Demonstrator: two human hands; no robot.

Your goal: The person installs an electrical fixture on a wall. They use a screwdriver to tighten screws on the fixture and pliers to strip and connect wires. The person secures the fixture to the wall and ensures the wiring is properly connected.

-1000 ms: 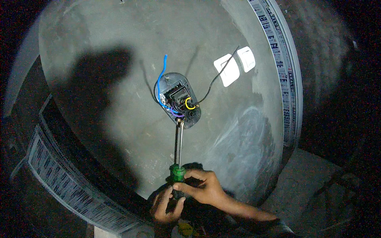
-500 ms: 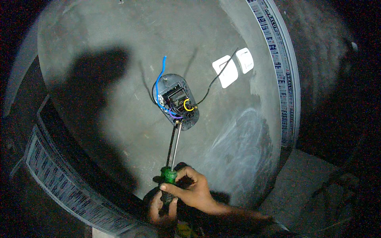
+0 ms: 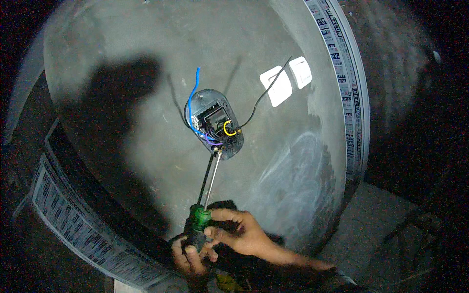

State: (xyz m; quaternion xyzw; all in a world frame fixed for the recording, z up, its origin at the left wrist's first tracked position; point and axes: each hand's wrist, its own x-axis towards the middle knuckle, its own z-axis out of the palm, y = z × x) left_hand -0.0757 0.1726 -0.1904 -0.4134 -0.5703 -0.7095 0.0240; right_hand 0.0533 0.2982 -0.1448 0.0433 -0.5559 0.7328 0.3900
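A screwdriver (image 3: 201, 219) with a green and black handle and a long steel shaft points up and away from me. Its tip meets the lower edge of a dark oval device base (image 3: 229, 144), by a small brass-coloured screw. My right hand (image 3: 244, 233) pinches the green front part of the handle. Lower down, my left hand (image 3: 188, 256) has its fingers closed around the dark rear end. Out of the base come a blue wire (image 3: 193, 93), a black wire (image 3: 256, 106) and a short yellow loop (image 3: 226, 128). A purple wire (image 3: 211, 141) lies across its lower part.
The base sits against a grey plastered surface (image 3: 156, 161). To its upper right are two white rounded plates (image 3: 278, 90), (image 3: 300, 72), the black wire crossing one. Frames covered in printed film (image 3: 349, 88), (image 3: 83, 234) border the surface on both sides. A large shadow falls at left.
Both hands and the screwdriver handle have shifted slightly left, so the shaft leans more. The fingers have changed their hold on the handle. The tip stays at the base's lower edge.
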